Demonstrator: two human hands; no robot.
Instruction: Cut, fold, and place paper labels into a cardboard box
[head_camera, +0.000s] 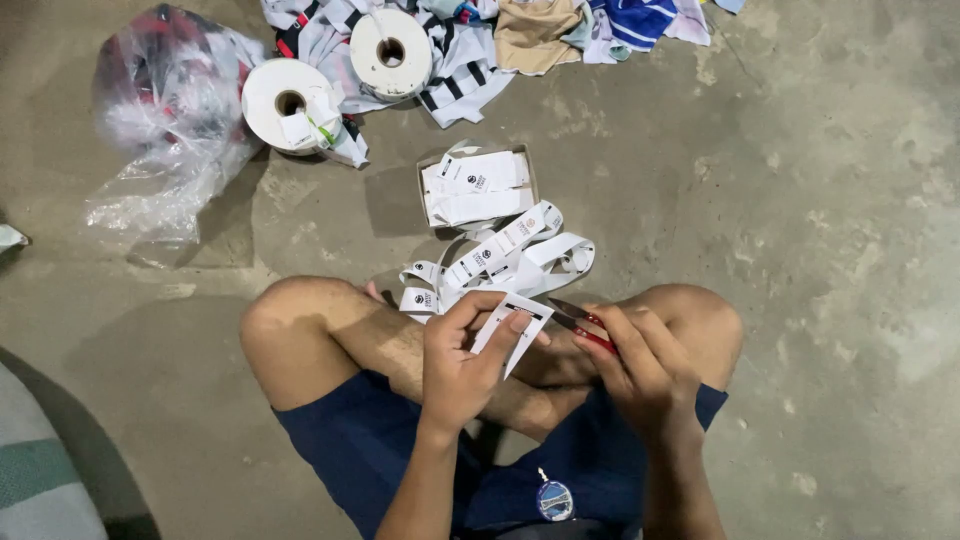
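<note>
the white printed label (512, 322) is pinched in the left hand (458, 365), thumb on one face and fingers curled behind, held above the crossed legs near the middle of the view. its far end joins a long white label strip (505, 255) that loops loosely over the concrete floor (800, 200) just ahead of the knees. the right hand (640, 375) sits just beside the label, its grip closed on a pair of small red-handled snips (580, 322) whose blades point toward the label's right edge; whether the blades touch it cannot be told.

beyond the loops lies one shallow cardboard box (478, 187) with cut white labels stacked inside, its near edge touching the strip. farther out, two white label rolls lie flat: one roll (288, 105) on the left, a second roll (390, 52) resting on a heap of striped black-and-white garments (455, 70). one crumpled clear plastic bag (165, 120) of clothing lies at the upper left, just beside the first roll. a tan garment (535, 35) and a blue one (640, 20) lie along the top edge.

the floor to the right of the knees and box is bare concrete right up to the frame's edge; the left side is crowded by the bag. a striped cloth (40, 470) shows at the lower left corner.
</note>
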